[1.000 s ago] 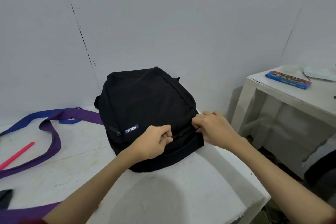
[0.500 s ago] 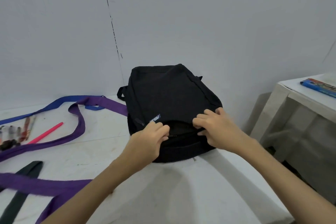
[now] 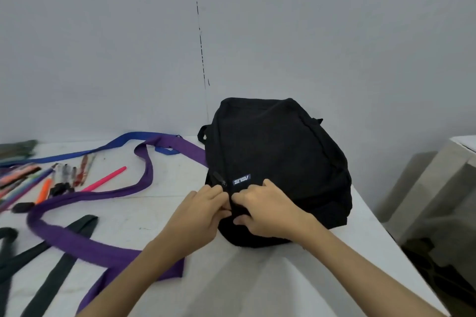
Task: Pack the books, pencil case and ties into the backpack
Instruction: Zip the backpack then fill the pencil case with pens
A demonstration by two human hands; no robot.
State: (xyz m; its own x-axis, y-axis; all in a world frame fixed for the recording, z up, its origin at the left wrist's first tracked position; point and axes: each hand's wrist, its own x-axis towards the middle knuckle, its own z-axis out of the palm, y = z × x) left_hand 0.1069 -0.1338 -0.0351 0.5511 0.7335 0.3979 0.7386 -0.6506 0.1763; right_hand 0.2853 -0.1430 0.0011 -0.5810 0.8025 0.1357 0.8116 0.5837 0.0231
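Note:
A black backpack with a small blue logo patch lies on the white table, its front pocket facing me. My left hand pinches the pocket's zipper area just below the patch. My right hand grips the pocket fabric right beside it, fingers curled. A long purple tie snakes across the table left of the bag. A blue tie runs along the back edge, and dark green ties lie at the near left. No books or pencil case are in view.
Several loose pens and markers, including a pink one, lie at the far left. A grey wall stands close behind the table. The table's right edge drops off beside a second white table.
The view has swung left, bringing the pens and more ties into sight. Both hands have slid left along the front pocket and now meet under the logo patch.

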